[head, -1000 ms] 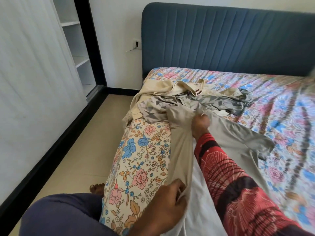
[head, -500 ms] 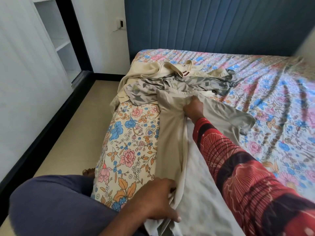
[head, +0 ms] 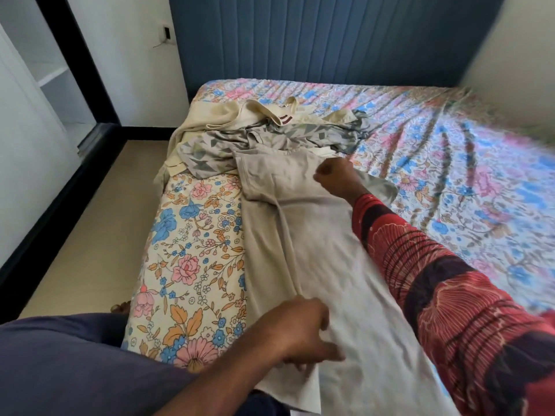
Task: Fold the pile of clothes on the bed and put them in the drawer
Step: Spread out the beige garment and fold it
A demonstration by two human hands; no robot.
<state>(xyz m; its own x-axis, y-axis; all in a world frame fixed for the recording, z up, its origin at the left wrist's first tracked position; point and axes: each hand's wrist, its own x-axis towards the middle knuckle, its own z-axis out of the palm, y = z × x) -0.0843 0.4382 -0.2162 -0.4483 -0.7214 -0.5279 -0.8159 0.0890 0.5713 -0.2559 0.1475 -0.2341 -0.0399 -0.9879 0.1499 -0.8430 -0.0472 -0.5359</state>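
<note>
A plain grey-beige shirt (head: 312, 235) lies spread lengthwise on the floral bed (head: 192, 250). My right hand (head: 338, 177), in a red patterned sleeve, grips the shirt near its shoulder at the far end. My left hand (head: 303, 334) holds the shirt's near hem, fingers curled into the cloth. Beyond the shirt lies the pile: a grey patterned garment (head: 270, 139) and a cream garment (head: 228, 115) with straps, crumpled together near the bed's left edge.
A blue padded headboard (head: 315, 37) stands behind the bed. A narrow strip of beige floor (head: 99, 223) runs on the left beside a white wardrobe (head: 27, 163) with open shelves. My knee in dark blue cloth (head: 69, 364) is at the lower left.
My right hand has shifted to the right along the shirt's top, pulling the folded side open so the shirt lies wider and flatter. The left hand stays on the hem. The camera tilted down.
</note>
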